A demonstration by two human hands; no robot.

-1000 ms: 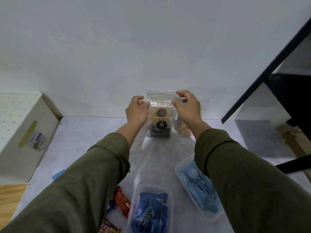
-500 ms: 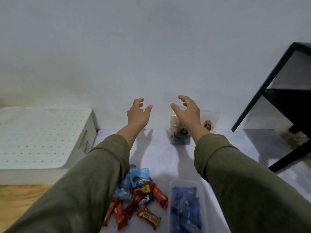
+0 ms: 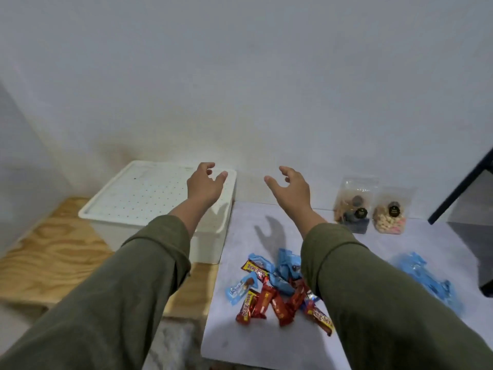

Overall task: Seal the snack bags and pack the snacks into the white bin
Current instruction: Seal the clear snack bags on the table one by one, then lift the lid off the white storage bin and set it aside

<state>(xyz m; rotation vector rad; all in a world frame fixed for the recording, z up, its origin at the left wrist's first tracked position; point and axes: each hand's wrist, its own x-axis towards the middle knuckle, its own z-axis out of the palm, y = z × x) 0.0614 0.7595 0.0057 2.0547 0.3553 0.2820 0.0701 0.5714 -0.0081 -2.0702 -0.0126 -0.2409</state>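
At the wall edge of the tabletop: two clear snack bags are stood upright, side by side, far right.
White bin: lid on, set on the wooden board, left of the tabletop.
Left hand: raised over the bin's right corner, fingers spread, nothing held.
Right hand: raised between bin and bags, fingers apart, nothing gripped.
Loose wrapped snacks: heaped near the front, between the green sleeves.
Blue packets: seen at the right.

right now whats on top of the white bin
A white perforated lid covers the white bin; the left hand hovers over its far right corner. The lid hides whatever is inside.
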